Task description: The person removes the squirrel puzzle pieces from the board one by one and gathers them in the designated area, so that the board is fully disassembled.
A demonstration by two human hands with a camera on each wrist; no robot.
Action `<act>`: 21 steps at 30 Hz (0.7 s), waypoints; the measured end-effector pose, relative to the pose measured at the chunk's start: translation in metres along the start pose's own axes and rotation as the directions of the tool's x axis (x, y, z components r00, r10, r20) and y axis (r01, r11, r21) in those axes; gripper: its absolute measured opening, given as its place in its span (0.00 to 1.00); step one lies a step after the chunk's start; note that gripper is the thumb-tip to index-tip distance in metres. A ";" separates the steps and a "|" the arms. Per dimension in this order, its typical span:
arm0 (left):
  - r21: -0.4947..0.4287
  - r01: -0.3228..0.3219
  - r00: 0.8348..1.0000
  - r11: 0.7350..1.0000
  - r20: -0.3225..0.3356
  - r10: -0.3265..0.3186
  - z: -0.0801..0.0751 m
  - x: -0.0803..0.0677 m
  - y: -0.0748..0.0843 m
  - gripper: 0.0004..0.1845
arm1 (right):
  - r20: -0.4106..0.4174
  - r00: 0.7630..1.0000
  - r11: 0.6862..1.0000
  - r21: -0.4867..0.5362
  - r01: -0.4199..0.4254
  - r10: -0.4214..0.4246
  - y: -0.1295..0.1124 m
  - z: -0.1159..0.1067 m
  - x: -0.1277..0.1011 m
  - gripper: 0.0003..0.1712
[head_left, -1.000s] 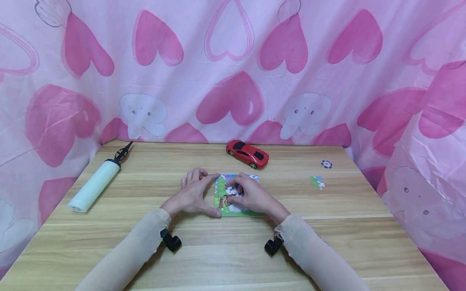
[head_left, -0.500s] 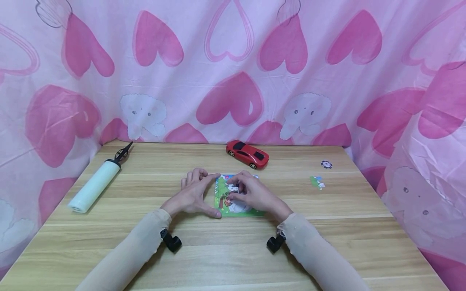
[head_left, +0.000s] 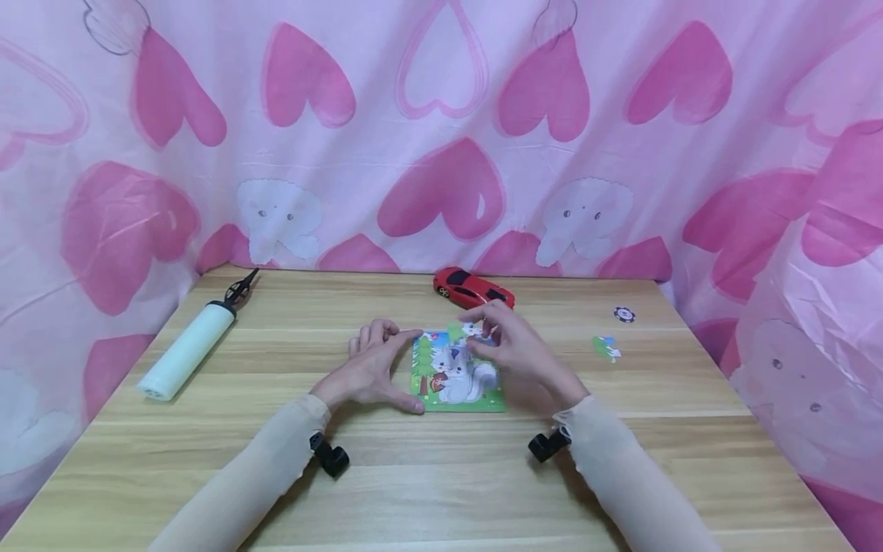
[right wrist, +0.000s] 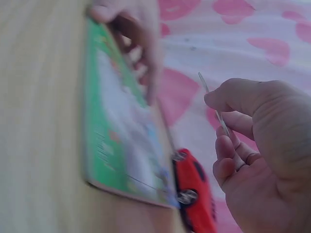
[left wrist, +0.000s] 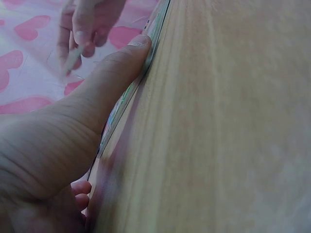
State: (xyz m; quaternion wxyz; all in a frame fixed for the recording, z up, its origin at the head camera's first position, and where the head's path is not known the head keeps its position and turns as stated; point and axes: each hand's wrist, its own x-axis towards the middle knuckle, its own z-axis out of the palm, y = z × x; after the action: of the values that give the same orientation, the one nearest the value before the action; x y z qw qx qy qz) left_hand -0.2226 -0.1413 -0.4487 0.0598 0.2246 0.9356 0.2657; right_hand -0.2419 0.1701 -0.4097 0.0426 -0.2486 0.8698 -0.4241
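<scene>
Nearest the camera, two beige sleeves (head_left: 262, 468) come in over the wooden table (head_left: 441, 491), each with a small black wrist camera mount (head_left: 329, 456) under it. The left hand (head_left: 369, 372) rests on the table against the left edge of the puzzle board (head_left: 458, 379), its thumb lying straight along the lower left corner and a forefinger reaching to the upper left corner — the fingers relaxed, bracing the board and curled round nothing; the left wrist view shows the thumb (left wrist: 121, 73) pressed flat to the board's thin edge. The board lies flat at the middle of the table and shows a white animal on green grass. The right hand (head_left: 513, 349) hovers just above the board's upper right corner, its thumb and fingertips pinched on a thin puzzle piece (head_left: 471, 330); in the right wrist view the piece (right wrist: 216, 109) appears edge-on, clear of the board. To the right, well apart, lies a loose puzzle piece (head_left: 606, 348), and beyond it a small black and white chip (head_left: 624, 313). A white hand pump (head_left: 189, 349) lies at the left side. Just behind the right hand stands a red toy car (head_left: 469, 286), and a pink heart-printed cloth (head_left: 441, 138) hangs behind the table's far edge.
</scene>
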 end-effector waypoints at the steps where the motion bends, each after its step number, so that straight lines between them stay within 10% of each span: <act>1: 0.000 -0.001 1.000 1.000 -0.002 0.001 0.000 0.000 0.000 0.74 | -0.020 1.000 0.999 -0.026 0.019 -0.020 0.001 -0.006 0.000 0.25; 21: -0.008 0.011 1.000 1.000 0.002 -0.011 0.001 0.001 -0.001 0.75 | -0.209 0.978 0.991 -0.131 -0.003 -0.024 0.023 -0.112 -0.041 0.23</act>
State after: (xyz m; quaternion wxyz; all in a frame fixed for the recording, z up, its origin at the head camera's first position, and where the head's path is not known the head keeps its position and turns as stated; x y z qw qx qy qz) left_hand -0.2238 -0.1412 -0.4501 0.0630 0.2196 0.9357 0.2689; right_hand -0.2471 0.2814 -0.3616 -0.0680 -0.2093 0.8940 -0.3902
